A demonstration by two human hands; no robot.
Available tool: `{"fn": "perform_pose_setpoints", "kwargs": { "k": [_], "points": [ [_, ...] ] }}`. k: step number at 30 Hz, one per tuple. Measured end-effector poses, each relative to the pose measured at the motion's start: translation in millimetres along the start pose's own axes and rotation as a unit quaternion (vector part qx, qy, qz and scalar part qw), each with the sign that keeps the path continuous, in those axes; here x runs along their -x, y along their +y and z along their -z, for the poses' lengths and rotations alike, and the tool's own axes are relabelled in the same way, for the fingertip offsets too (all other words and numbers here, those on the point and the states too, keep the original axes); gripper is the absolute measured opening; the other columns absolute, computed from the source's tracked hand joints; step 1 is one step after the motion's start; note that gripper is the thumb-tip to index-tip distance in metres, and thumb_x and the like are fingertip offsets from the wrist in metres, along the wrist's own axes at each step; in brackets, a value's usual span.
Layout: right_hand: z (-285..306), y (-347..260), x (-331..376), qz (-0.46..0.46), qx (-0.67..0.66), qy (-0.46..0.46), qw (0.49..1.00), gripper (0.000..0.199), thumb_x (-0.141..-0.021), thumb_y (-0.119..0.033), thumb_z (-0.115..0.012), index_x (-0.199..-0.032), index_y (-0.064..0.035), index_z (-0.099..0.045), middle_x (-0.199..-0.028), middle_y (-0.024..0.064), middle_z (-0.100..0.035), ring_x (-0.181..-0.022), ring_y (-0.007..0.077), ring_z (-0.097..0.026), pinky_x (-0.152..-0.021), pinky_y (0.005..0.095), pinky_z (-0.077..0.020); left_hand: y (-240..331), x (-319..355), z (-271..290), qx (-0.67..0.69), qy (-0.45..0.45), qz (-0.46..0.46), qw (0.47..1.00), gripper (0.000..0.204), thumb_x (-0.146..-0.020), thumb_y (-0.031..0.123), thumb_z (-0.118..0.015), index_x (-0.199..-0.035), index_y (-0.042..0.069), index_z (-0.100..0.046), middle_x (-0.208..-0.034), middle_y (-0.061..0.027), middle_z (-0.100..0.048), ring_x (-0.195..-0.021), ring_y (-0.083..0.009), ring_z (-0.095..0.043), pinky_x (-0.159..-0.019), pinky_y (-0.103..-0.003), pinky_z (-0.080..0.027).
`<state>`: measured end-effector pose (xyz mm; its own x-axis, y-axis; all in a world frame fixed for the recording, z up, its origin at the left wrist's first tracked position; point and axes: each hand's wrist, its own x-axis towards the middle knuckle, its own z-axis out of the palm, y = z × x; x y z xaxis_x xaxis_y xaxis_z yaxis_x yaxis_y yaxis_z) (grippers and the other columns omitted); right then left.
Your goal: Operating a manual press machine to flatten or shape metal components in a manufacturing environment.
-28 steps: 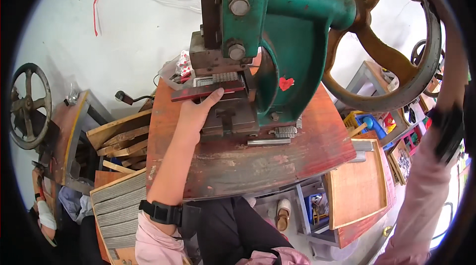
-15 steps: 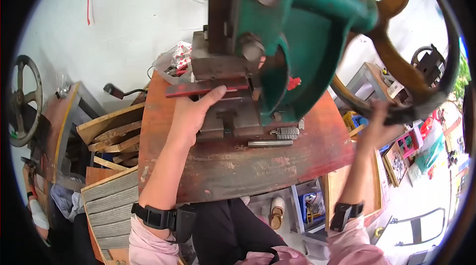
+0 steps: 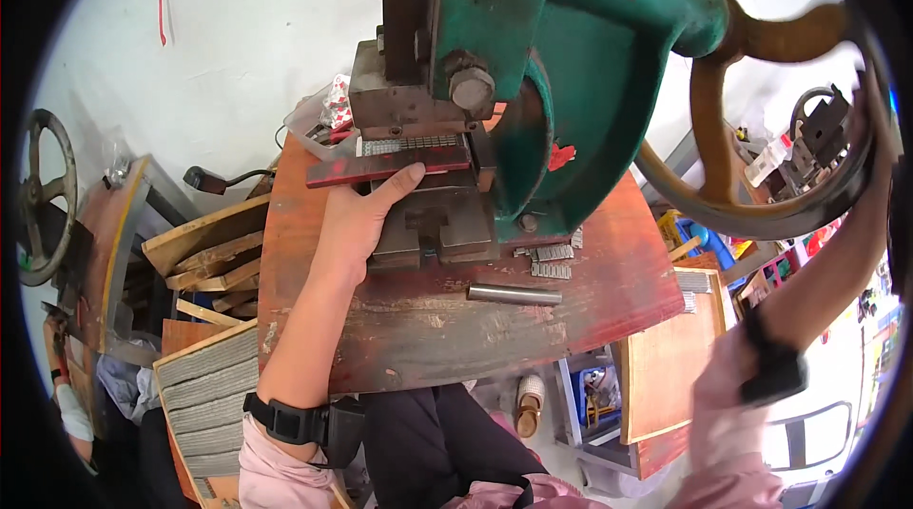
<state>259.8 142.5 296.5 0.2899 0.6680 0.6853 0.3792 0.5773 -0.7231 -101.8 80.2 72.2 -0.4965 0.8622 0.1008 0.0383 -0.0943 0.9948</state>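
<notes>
My left hand [image 3: 366,214] is closed on a flat red bar [image 3: 380,168], thumb on top and fingers underneath. It keeps the bar level at the front of a green hand press [image 3: 599,81], above the slotted steel bed [image 3: 437,233]. Behind the bar, a gridded grey metal piece [image 3: 409,143] shows under the press's steel block [image 3: 395,105]. At the far right, my right hand [image 3: 873,119] is against the rim of the handwheel [image 3: 715,128]. It is blurred and partly lost at the dark picture edge, so its fingers cannot be made out.
On the worn red table [image 3: 409,328] lie a steel rod [image 3: 514,295] and small segmented metal pieces [image 3: 552,262]. A wooden tray of grey strips [image 3: 214,404] stands at lower left, below wood offcuts [image 3: 223,266]. Another person's arm [image 3: 68,395] shows at far left.
The handwheel has turned, and my right hand has moved from its lower rim up to its right side. The steel block has risen, uncovering the gridded piece. My left hand still holds the bar.
</notes>
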Motion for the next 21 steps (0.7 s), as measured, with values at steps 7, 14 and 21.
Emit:
{"fn": "perform_pose_setpoints", "kwargs": {
  "k": [7, 14, 21],
  "points": [
    [-44, 99, 102, 0.127, -0.119, 0.168, 0.970, 0.017, -0.086, -0.018, -0.066, -0.090, -0.0044, -0.056, -0.063, 0.0021, -0.053, -0.054, 0.0098, -0.050, -0.052, 0.0257, -0.0401, -12, -7, -1, 0.023, -0.029, 0.020, 0.999, 0.073, -0.071, 0.036, -0.081, -0.124, -0.001, -0.049, -0.121, -0.0125, -0.055, -0.112, -0.0201, -0.051, -0.096, -0.032, -0.039],
    [20, 10, -1, 0.009, 0.075, -0.060, 0.995, 0.030, -0.079, -0.034, -0.073, -0.080, -0.0082, -0.057, -0.056, -0.0035, -0.047, -0.048, 0.0045, -0.046, -0.045, 0.0197, -0.0335, -10, -8, 1, -0.027, -0.014, 0.015, 0.999, 0.075, -0.071, 0.038, -0.080, -0.127, 0.000, -0.048, -0.123, -0.0122, -0.054, -0.114, -0.0201, -0.050, -0.097, -0.033, -0.038],
    [-9, -67, -60, -0.012, 0.138, -0.143, 0.980, 0.031, -0.086, -0.026, -0.068, -0.070, -0.0035, -0.056, -0.060, 0.0050, -0.055, -0.051, 0.0150, -0.054, -0.048, 0.0279, -0.0459, -6, -3, -5, 0.019, -0.025, 0.015, 0.999, 0.070, -0.071, 0.037, -0.080, -0.123, -0.001, -0.052, -0.119, -0.0108, -0.057, -0.110, -0.0184, -0.053, -0.095, -0.030, -0.040]
  ]
}}
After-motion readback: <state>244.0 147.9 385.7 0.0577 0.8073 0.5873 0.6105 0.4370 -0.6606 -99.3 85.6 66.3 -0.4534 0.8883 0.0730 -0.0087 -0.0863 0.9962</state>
